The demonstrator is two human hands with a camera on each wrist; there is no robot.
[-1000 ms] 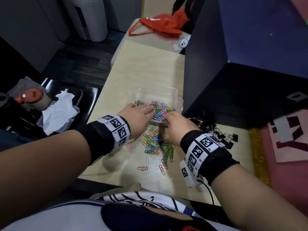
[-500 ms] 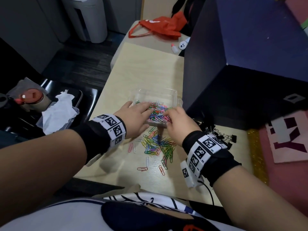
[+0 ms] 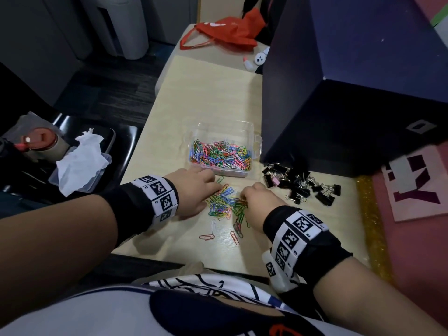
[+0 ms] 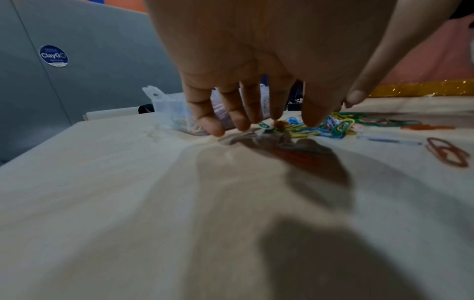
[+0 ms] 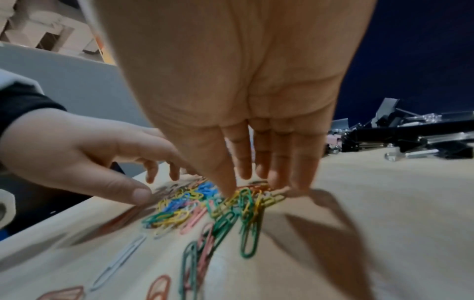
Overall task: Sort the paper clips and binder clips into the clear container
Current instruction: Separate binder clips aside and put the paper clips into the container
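Observation:
The clear container (image 3: 252, 132) sits mid-table, holding many coloured paper clips (image 3: 220, 156). Just in front of it lies a loose pile of coloured paper clips (image 3: 221, 204); a few stray ones (image 3: 207, 236) lie nearer me. My left hand (image 3: 201, 187) is at the pile's left edge, fingers (image 4: 241, 113) spread and straight with their tips at the table beside the pile. My right hand (image 3: 253, 197) is on the pile's right side; its thumb and fingertips (image 5: 282, 172) point down onto the clips (image 5: 246, 203). Black binder clips (image 3: 300, 186), with one pink one, lie in a heap to the right.
A tall dark blue box (image 3: 351, 93) stands right behind the binder clips and beside the container. A red bag (image 3: 225, 32) lies at the table's far end. The table's left edge (image 3: 135, 170) drops off toward a black chair holding tissue (image 3: 80, 161).
Both hands have pulled back from over the container to the loose pile in front of it. The container's clips are now uncovered.

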